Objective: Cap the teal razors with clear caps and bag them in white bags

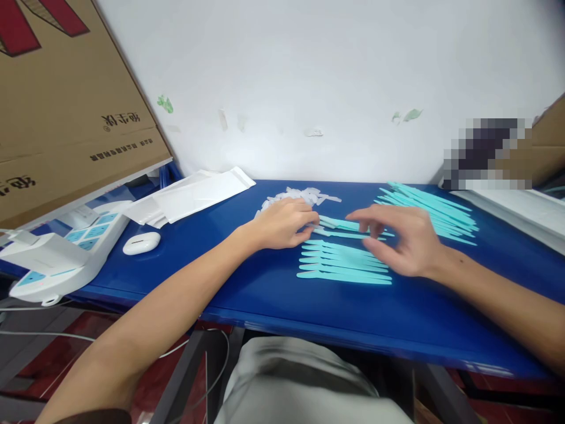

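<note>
My left hand [289, 224] is closed in a pinch at the blade end of the upper turquoise eyebrow razors, on what looks like a small translucent cap. To its right, my right hand [404, 238] hovers over the razor handles, fingers curved and thumb apart, with nothing seen between them. Two razors [346, 224] lie between the hands, with pale caps at their left ends. Below them is a neat row of several turquoise razors [348, 262]. Behind my left hand is a pile of translucent caps [302, 195], partly hidden by it.
A loose stack of turquoise razors [432, 212] lies at the right. Clear plastic bags [203, 194], a white earbud case [142, 243] and a power strip [95, 253] with a plugged-in charger [44, 259] occupy the left. A large cardboard box [75, 100] stands behind them on the blue table [265, 294].
</note>
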The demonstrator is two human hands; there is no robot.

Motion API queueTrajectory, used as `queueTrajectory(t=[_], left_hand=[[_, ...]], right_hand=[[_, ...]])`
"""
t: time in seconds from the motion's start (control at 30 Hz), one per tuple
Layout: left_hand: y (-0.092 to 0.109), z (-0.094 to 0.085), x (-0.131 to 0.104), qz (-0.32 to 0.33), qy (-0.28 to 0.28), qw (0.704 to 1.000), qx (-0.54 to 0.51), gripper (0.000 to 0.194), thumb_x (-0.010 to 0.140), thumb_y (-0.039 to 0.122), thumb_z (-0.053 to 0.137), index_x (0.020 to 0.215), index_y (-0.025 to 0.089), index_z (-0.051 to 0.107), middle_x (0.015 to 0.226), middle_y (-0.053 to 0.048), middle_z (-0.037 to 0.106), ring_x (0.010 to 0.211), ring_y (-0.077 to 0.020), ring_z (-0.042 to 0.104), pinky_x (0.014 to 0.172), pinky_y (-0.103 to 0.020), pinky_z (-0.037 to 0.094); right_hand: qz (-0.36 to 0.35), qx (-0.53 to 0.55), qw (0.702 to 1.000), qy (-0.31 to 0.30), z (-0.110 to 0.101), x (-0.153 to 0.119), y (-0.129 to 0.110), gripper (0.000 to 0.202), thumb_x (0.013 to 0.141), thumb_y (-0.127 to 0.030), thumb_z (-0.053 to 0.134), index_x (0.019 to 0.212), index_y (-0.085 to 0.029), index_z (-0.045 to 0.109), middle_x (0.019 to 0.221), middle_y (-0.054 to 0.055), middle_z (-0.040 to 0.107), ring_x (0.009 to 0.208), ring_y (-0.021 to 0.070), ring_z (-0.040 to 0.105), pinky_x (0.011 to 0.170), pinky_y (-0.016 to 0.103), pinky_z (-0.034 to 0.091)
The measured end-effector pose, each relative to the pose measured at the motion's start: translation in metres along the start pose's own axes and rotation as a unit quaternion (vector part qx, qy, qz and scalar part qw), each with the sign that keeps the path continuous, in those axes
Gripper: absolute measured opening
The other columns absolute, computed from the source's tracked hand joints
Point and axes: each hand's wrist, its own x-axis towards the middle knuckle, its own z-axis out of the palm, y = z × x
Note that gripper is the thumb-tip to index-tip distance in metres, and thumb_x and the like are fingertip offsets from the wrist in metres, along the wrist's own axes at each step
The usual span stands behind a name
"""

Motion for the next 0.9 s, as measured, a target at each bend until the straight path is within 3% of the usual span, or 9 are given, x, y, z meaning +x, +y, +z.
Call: queueTrajectory(t=[0.13,0.2,0.43,0.73,0.9], left_hand=[[-0.001,0.004,-0.001,0.002,-0.004,0.999,-0.032,0.022,0.097,0.022,0.051,0.101,0.017,0.071,0.092,-0.008,0.070,0.088,-0.0224,0.062,0.080,-0.034,0.044],[-0.001,0.005,-0.001,0.014,-0.004,0.997,-0.071,0.022,0.099,0.023,0.050,0.103,0.018,0.071,0.098,-0.008,0.071,0.093,-0.0220,0.063,0.083,-0.033,0.045],[0.004,0.009,0.000,0.017,-0.021,0.989,-0.142,0.022,0.103,0.024,0.049,0.111,0.017,0.068,0.106,-0.008,0.073,0.099,-0.0219,0.063,0.086,-0.033,0.046],[0.004,0.011,0.000,-0.006,-0.010,0.990,-0.142,0.021,0.103,0.021,0.047,0.111,0.017,0.065,0.109,-0.008,0.071,0.103,-0.0222,0.062,0.089,-0.034,0.047],[0.001,0.011,0.000,-0.027,0.017,0.995,-0.098,0.020,0.101,0.022,0.049,0.104,0.015,0.067,0.099,-0.008,0.071,0.094,-0.0223,0.060,0.086,-0.034,0.046]], right_hand=[[-0.007,-0.035,0.988,-0.152,0.009,0.008,0.002,0.028,0.095,-0.027,0.049,0.098,-0.019,0.075,0.079,0.004,0.073,0.058,0.0145,0.061,0.056,0.028,0.043],[-0.014,-0.021,0.981,-0.192,0.013,0.009,0.004,0.028,0.096,-0.026,0.049,0.098,-0.018,0.076,0.082,0.005,0.073,0.063,0.0150,0.063,0.059,0.027,0.043],[0.010,0.005,0.977,-0.214,0.017,0.009,0.012,0.033,0.099,-0.032,0.047,0.100,-0.017,0.076,0.080,0.007,0.068,0.062,0.0154,0.060,0.058,0.028,0.043],[0.028,-0.125,0.962,-0.242,0.011,0.006,0.016,0.028,0.094,-0.023,0.047,0.093,-0.017,0.075,0.089,0.008,0.066,0.059,0.0149,0.058,0.054,0.029,0.041],[-0.035,-0.157,0.964,-0.211,0.012,0.001,0.024,0.026,0.094,-0.019,0.048,0.090,-0.019,0.074,0.087,0.008,0.067,0.070,0.0197,0.063,0.058,0.031,0.042]])
